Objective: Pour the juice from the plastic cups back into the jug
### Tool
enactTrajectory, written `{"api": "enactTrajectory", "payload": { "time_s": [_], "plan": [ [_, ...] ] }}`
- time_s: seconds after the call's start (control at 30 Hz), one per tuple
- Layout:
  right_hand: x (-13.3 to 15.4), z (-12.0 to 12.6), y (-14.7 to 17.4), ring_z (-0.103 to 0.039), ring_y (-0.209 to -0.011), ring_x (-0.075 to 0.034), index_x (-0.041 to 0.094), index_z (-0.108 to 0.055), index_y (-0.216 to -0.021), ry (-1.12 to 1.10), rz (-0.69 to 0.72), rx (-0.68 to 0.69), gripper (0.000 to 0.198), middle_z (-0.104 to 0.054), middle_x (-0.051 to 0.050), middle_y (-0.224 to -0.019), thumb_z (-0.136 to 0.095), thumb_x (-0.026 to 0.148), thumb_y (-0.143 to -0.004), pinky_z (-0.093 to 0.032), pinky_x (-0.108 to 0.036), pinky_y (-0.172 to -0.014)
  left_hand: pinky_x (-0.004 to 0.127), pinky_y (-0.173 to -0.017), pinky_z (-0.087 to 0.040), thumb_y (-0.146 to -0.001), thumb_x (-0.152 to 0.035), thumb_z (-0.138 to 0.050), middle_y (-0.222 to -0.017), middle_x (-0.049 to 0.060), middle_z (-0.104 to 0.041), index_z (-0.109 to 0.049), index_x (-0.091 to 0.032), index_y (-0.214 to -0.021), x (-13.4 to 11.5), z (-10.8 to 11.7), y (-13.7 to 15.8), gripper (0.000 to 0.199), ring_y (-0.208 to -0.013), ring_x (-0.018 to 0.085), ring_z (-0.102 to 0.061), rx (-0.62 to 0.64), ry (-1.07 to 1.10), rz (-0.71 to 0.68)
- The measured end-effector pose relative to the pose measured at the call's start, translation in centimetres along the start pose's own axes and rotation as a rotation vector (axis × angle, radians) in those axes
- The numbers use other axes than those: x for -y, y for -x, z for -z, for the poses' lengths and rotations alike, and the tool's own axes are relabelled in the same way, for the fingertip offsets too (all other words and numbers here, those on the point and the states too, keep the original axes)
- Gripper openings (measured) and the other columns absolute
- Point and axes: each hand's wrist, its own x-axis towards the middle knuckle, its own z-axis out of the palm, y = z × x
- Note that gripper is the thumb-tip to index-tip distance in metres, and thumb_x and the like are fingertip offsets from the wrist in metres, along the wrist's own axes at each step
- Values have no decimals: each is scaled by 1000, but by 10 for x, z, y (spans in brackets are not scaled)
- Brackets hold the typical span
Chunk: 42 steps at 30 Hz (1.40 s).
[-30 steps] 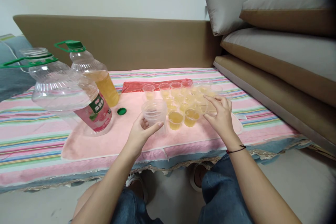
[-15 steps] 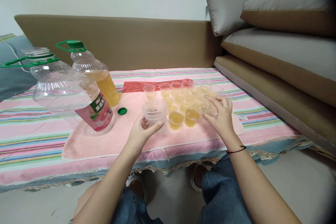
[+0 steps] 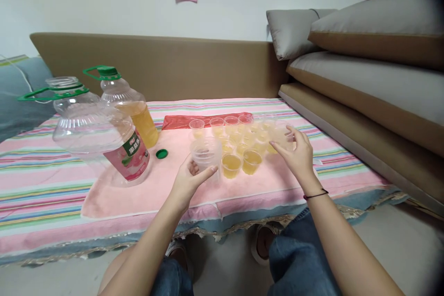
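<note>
My left hand is wrapped round a stack of clear plastic cups, held near the front of the pink mat. My right hand grips a clear plastic cup between thumb and fingers, at the right end of the cup group. Between the hands stand several small clear cups of yellow drink; the front ones are a left cup and a right cup. Further rows sit close behind, partly overlapping, so their fill is hard to tell.
At left stands an uncapped, mostly clear bottle with a pink label. Behind it is a green-capped bottle part full of yellow drink. A green cap lies nearby. A red plastic bag lies behind the cups; stacked cushions rise at right.
My right hand has shifted slightly right with its clear cup, away from the front cups. My left hand keeps hold of the stack. The camera view has tilted up a little.
</note>
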Motion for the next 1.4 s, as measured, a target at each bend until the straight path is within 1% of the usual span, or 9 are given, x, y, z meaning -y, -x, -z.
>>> {"api": "enactTrajectory", "payload": {
  "time_s": [0.13,0.27,0.37,0.57,0.77,0.9,1.03,1.27,1.4],
  "plan": [
    [-20,3,-25,-58,-92,-26,17,-62,-126,28,-69,-46,72,-64,-10,-105,-72,61,-70,-46,-47,-91,44,-112,-44,-66,-43,-88,-129,13,-69,-66,-18,-118,-1,0,-2,61,-127,32,-60,-8,-11,16],
    [-49,11,-44,-59,-88,-24,16,-59,-124,23,-191,-127,76,-65,-10,-107,-76,60,-63,-45,-47,-91,46,-113,-44,-65,-45,-88,-133,14,-66,-65,-19,-118,0,2,-3,64,-130,33,-58,-31,-25,30],
    [-74,19,-50,-58,-93,-26,17,-58,-116,84,-256,-195,70,-65,-10,-108,-76,59,-63,-43,-50,-94,46,-113,-43,-65,-48,-88,-133,13,-66,-67,-19,-117,-2,2,-2,63,-133,34,-54,-49,-63,49],
    [-105,28,-51,-55,-103,-34,20,-64,-119,328,-202,-164,58,-65,-14,-115,-70,52,-71,-38,-57,-95,48,-113,-43,-66,-54,-84,-130,12,-68,-68,-23,-120,-11,-4,5,64,-135,36,-53,-130,-117,78],
    [-107,30,-52,-51,-109,-33,24,-66,-126,493,-66,-126,50,-64,-11,-118,-64,32,-76,-35,-56,-100,48,-113,-45,-64,-57,-84,-133,11,-66,-67,-25,-124,-11,0,8,70,-134,37,-53,-155,-157,141],
    [-105,30,-51,-49,-114,-32,24,-66,-126,504,-14,-108,49,-62,-11,-122,-64,28,-77,-31,-59,-103,52,-113,-44,-63,-55,-85,-135,11,-65,-62,-26,-132,-9,4,11,78,-137,38,-50,-178,-180,163],
    [-102,27,-50,-48,-117,-32,24,-67,-124,520,34,-80,45,-62,-11,-123,-61,23,-79,-26,-63,-107,50,-115,-44,-65,-55,-84,-136,9,-65,-61,-28,-133,-8,8,13,76,-137,36,-50,-179,-182,163],
    [-96,21,-51,-48,-123,-30,25,-66,-125,602,155,-22,50,-61,-11,-128,-56,10,-79,-20,-66,-113,48,-112,-47,-66,-54,-84,-127,8,-70,-66,-26,-128,-4,20,15,70,-134,36,-54,-210,-213,190],
    [-95,17,-52,-48,-129,-27,27,-67,-122,636,206,2,50,-61,-8,-131,-49,3,-82,-14,-66,-116,47,-109,-50,-64,-53,-85,-122,9,-72,-65,-24,-130,4,34,14,76,-132,37,-55,-199,-247,204]
  ]
}}
